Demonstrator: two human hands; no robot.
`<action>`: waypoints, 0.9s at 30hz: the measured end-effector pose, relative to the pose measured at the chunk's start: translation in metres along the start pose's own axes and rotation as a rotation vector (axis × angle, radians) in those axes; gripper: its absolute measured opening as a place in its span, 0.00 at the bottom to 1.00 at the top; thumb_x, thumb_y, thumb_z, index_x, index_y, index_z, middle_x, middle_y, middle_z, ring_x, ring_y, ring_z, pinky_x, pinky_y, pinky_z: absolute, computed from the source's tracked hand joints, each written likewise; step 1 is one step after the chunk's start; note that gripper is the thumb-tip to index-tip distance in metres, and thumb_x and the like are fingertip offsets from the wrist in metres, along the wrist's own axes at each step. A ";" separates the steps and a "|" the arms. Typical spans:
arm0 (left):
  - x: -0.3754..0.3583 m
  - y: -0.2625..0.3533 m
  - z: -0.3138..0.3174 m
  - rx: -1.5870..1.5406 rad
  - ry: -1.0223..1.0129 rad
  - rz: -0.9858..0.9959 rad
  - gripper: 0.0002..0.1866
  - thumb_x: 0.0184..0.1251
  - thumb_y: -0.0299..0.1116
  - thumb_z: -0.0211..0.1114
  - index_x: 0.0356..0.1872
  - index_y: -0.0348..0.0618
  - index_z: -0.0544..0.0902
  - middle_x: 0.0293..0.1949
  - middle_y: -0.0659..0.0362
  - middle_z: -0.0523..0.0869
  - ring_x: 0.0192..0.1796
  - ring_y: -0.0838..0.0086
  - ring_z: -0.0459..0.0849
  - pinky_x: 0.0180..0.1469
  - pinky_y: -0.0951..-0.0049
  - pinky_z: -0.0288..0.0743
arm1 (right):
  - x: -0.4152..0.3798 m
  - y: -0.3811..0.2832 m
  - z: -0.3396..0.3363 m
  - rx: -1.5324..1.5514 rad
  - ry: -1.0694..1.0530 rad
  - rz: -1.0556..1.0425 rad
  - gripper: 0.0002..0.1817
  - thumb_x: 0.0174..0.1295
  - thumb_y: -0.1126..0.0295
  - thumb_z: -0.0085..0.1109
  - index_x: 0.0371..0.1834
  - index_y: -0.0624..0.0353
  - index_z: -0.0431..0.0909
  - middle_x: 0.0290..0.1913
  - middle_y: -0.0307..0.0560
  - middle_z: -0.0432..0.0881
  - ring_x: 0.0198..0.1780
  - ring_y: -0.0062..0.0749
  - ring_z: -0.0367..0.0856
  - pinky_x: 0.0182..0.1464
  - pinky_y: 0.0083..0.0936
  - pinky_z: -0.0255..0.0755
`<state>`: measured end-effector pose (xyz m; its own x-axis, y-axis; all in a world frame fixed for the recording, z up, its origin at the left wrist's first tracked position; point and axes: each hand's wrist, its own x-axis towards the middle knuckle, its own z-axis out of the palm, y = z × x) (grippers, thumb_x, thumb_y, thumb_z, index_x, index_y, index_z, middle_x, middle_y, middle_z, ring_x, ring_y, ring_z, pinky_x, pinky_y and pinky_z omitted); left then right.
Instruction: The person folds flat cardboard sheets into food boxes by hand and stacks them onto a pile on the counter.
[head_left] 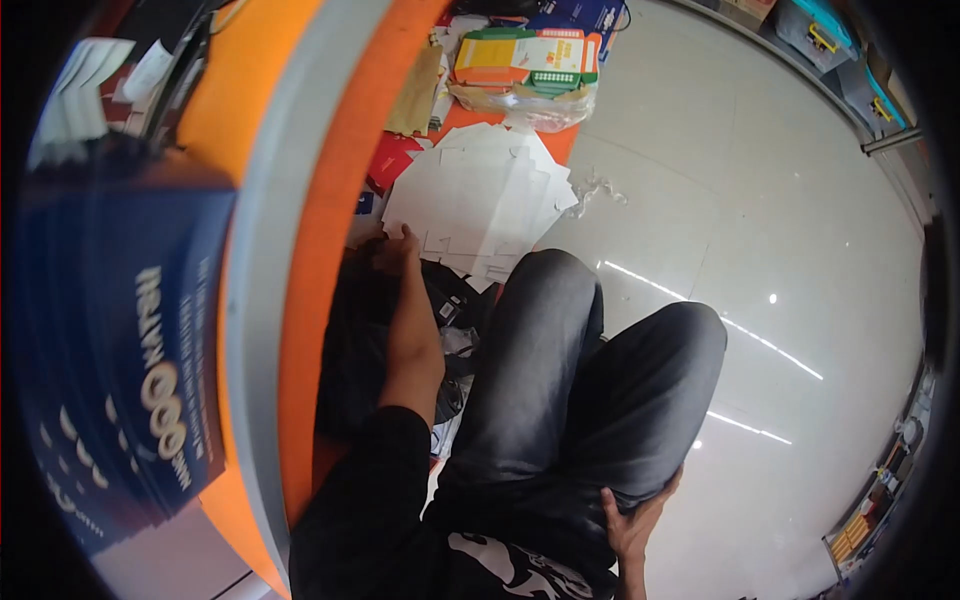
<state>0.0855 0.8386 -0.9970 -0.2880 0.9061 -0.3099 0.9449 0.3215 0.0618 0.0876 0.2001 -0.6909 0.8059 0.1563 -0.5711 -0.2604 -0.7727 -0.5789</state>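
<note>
My left hand (pixel 397 250) reaches down beside the orange-edged table, at the near left corner of a spread of white sheets (pixel 470 190). Its thumb points up, while the other fingers are lost in shadow over a dark black heap (pixel 355 330), so I cannot see whether it grips anything. My right hand (pixel 640 525) rests on the outer side of my right thigh, thumb and fingers apart, holding nothing. Beyond the sheets lie flattened orange, yellow and green cartons (pixel 525 60) in clear plastic. A red packet (pixel 392 160) sits left of the sheets.
The table edge (pixel 270 250) curves close on my left, with stacked dark blue printed boxes (pixel 120 350) on it. Shiny floor tiles (pixel 690 180) stretch to the right. Clear bins with blue trim (pixel 815 35) stand on a shelf at the far right. Plastic scraps (pixel 600 192) lie on the floor.
</note>
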 end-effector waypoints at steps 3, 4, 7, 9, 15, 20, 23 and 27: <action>0.030 -0.007 0.017 -0.043 -0.070 -0.024 0.49 0.58 0.73 0.65 0.63 0.35 0.79 0.71 0.41 0.71 0.74 0.45 0.63 0.71 0.41 0.58 | 0.000 0.002 0.002 -0.104 0.029 0.031 0.72 0.46 0.47 0.80 0.80 0.72 0.35 0.78 0.73 0.49 0.79 0.64 0.50 0.81 0.46 0.44; 0.035 -0.006 0.021 -0.065 -0.018 -0.030 0.47 0.56 0.74 0.66 0.61 0.38 0.82 0.70 0.40 0.72 0.76 0.44 0.60 0.71 0.40 0.58 | 0.002 0.001 0.004 -0.099 0.027 0.040 0.72 0.46 0.47 0.80 0.80 0.72 0.35 0.78 0.73 0.49 0.79 0.64 0.50 0.81 0.46 0.44; 0.014 0.000 0.004 0.044 -0.046 -0.002 0.48 0.51 0.72 0.71 0.64 0.42 0.81 0.71 0.36 0.68 0.77 0.42 0.57 0.72 0.44 0.58 | 0.003 0.005 0.005 -0.042 0.011 0.029 0.74 0.46 0.45 0.79 0.81 0.68 0.32 0.78 0.73 0.47 0.79 0.66 0.50 0.80 0.51 0.45; 0.017 0.000 0.013 0.018 0.006 -0.056 0.48 0.50 0.70 0.74 0.64 0.42 0.80 0.72 0.34 0.64 0.77 0.42 0.56 0.73 0.42 0.55 | 0.004 0.005 0.004 -0.024 0.002 0.003 0.73 0.46 0.46 0.79 0.81 0.68 0.32 0.78 0.72 0.48 0.79 0.64 0.50 0.80 0.49 0.45; 0.077 -0.014 0.051 -0.233 -0.102 -0.147 0.49 0.46 0.59 0.83 0.68 0.45 0.77 0.75 0.29 0.53 0.78 0.37 0.51 0.79 0.38 0.43 | 0.006 0.007 0.005 0.010 0.007 -0.062 0.73 0.47 0.44 0.78 0.82 0.68 0.33 0.78 0.73 0.48 0.79 0.64 0.50 0.80 0.49 0.45; 0.047 -0.005 0.039 -0.347 0.025 -0.167 0.45 0.49 0.49 0.85 0.69 0.47 0.76 0.74 0.34 0.62 0.79 0.43 0.55 0.79 0.37 0.40 | 0.008 -0.005 0.005 0.030 0.012 -0.025 0.72 0.47 0.43 0.78 0.81 0.68 0.34 0.78 0.74 0.49 0.79 0.64 0.51 0.80 0.49 0.45; 0.008 -0.002 0.013 -0.663 0.128 0.263 0.40 0.48 0.34 0.86 0.62 0.29 0.77 0.59 0.45 0.84 0.60 0.58 0.83 0.63 0.59 0.77 | 0.011 -0.004 0.005 0.040 -0.009 -0.016 0.73 0.45 0.47 0.81 0.80 0.68 0.33 0.75 0.74 0.50 0.76 0.66 0.55 0.78 0.52 0.50; -0.031 0.008 -0.026 -0.791 0.000 0.147 0.33 0.53 0.26 0.81 0.61 0.31 0.78 0.59 0.47 0.84 0.60 0.59 0.84 0.61 0.60 0.78 | 0.011 0.004 0.008 0.020 0.027 -0.087 0.72 0.45 0.47 0.81 0.80 0.70 0.35 0.74 0.74 0.53 0.75 0.68 0.58 0.77 0.52 0.52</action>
<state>0.0977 0.8197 -0.9624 -0.1694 0.9543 -0.2462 0.5825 0.2984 0.7561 0.0913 0.2037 -0.7042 0.8398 0.2052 -0.5026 -0.1996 -0.7442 -0.6374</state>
